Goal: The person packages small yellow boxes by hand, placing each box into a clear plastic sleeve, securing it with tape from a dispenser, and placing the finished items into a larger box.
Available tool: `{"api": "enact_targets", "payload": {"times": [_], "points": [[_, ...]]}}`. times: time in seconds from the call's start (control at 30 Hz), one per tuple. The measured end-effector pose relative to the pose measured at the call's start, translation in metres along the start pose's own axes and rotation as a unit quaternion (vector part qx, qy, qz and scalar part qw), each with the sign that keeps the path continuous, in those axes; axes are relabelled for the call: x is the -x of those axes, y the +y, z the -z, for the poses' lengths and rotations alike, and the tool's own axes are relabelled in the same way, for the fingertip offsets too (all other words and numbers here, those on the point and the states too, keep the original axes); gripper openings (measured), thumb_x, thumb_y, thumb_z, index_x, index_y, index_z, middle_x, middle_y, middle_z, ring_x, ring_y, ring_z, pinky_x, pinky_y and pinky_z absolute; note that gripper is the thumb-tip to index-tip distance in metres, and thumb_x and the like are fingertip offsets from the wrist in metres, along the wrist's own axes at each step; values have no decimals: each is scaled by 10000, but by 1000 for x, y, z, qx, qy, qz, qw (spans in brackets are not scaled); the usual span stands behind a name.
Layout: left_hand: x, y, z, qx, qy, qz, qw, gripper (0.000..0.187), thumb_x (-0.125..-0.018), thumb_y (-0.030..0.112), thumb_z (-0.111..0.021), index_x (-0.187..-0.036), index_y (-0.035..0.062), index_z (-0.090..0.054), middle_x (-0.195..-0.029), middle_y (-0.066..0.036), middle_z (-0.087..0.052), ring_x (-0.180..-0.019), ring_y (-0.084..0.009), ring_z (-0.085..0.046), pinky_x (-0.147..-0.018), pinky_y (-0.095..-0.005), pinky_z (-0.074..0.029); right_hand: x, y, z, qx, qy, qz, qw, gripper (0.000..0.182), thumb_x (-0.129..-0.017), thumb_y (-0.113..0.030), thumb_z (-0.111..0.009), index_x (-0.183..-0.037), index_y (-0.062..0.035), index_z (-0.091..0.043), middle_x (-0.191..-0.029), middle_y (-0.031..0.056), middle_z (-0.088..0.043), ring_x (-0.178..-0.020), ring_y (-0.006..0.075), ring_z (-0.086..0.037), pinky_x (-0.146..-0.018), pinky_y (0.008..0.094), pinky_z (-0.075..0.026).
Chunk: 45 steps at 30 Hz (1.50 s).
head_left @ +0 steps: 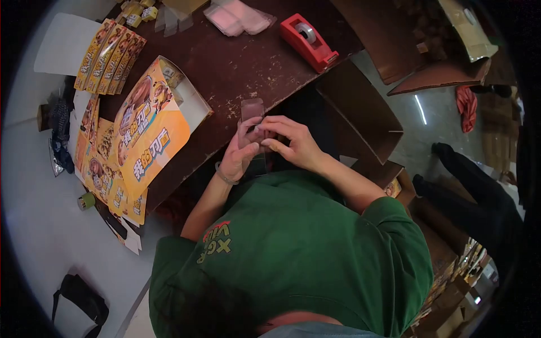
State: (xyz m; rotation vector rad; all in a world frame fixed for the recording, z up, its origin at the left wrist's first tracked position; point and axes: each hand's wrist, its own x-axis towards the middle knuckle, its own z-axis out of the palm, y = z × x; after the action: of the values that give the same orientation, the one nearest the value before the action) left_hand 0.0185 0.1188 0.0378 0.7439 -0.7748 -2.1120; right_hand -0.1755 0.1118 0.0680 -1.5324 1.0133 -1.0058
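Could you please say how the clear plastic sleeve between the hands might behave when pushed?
The clear sleeve is probably light, as its see-through walls look thin. Those walls could dent easily too. Its end beyond the left hand and right hand looks straight, suggesting some stiffness.

a person in a green shirt (304, 242) looks down at two hands by the edge of a dark red tabletop (222, 70). the left hand (238, 155) holds a small clear plastic box (252, 108), and its flap sticks up. the right hand (297, 143) pinches the side of the same box. a red tape holder (307, 48) sits up near the far edge, and flat clear bags (239, 17) lie near it. on the left, thin orange boxes (110, 56) stand in a row, next to a big orange box (152, 121). a brown carton (360, 115) is on the right.
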Motion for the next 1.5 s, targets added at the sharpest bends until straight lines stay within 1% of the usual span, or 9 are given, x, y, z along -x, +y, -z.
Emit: {"api": "enact_targets", "payload": {"times": [0.2, 0.3, 0.37, 0.43, 0.57, 0.8, 1.1, 1.33, 1.5], "points": [[24, -14, -6, 82, 88, 91, 988, 580, -951, 311, -537, -1432, 41, -360, -1334, -116, -521, -1225, -227, -521, -1023, -408, -424, 10, 5, -2, -12, -145, -14, 989, 147, -856, -77, -667, -982, -2, -673, -1097, 109, -644, -967, 251, -645, -805, 338, -541], [27, -16, -1, 66, 132, 108, 983, 440, -921, 137, -505, -1337, -3, -487, -1160, -91, -623, -1059, -214, -620, -977, -365, -464, 16, 25, -11, -161, -34, -164, 973, 136, -862, -72, -673, -968, 13, -671, -1057, 114, -650, -884, 180, -657, -744, 287, -527], [26, -24, 7, 55, 122, 121, 984, 417, -919, 119, -504, -1318, -2, -504, -1127, -90, -631, -1022, -221, -634, -967, -370, -476, -8, 31, -17, -12, 50, -74, 996, 239, -940, -180, -603, -1059, 10, -688, -997, 107, -673, -771, 164, -639, -728, 291, -520], [24, -31, 12, 45, 129, 148, 979, 354, -936, 114, -489, -1270, 10, -545, -1107, -79, -631, -1032, -212, -632, -959, -369, -486, -11, 40, -34, -157, -60, -136, 976, 276, -952, -219, -575, -1095, -15, -694, -964, 125, -693, -814, 186, -633, -741, 305, -516], [37, -30, 14, 80, 146, 98, 981, 299, -993, 152, -430, -1237, 42, -563, -1181, -63, -605, -1088, -166, -600, -955, -362, -486, 9, 21, -36, 44, -134, 16, 990, 280, -925, -233, -611, -1134, -70, -703, -1116, 62, -689, -1074, 262, -571, -963, 402, -417], [47, -37, 26, 118, -12, 55, 991, 616, -976, 428, -484, -1458, 81, -320, -1395, -107, -458, -1280, -252, -470, -1088, -455, -363, 8, 18, -26, -60, -136, -85, 985, 237, -899, -162, -636, -1105, -80, -721, -1122, 58, -695, -1102, 237, -572, -963, 386, -445], [49, -41, 24, 48, 24, 67, 996, 847, -924, 596, -521, -1507, 79, -190, -1451, -120, -395, -1338, -255, -419, -1113, -469, -347, 14, 25, -30, 56, -123, 14, 991, 240, -886, -180, -673, -1100, -89, -731, -1132, 60, -672, -1042, 241, -553, -942, 367, -463], [46, -49, 29, -32, -6, 40, 999, 878, -874, 488, -676, -1478, 53, -209, -1395, -128, -417, -1291, -258, -474, -1060, -440, -426, 4, 32, -27, 32, -89, -90, 991, 210, -890, -217, -663, -1032, -82, -737, -963, 38, -723, -879, 223, -630, -817, 349, -522], [44, -58, 29, -6, 19, -37, 999, 890, -866, 434, -710, -1484, 46, -200, -1413, -118, -395, -1283, -238, -474, -1044, -433, -448, 8, 35, -32, 41, -103, 55, 992, 195, -900, -189, -650, -1039, -83, -737, -1040, 51, -710, -960, 242, -604, -873, 375, -494]]}}
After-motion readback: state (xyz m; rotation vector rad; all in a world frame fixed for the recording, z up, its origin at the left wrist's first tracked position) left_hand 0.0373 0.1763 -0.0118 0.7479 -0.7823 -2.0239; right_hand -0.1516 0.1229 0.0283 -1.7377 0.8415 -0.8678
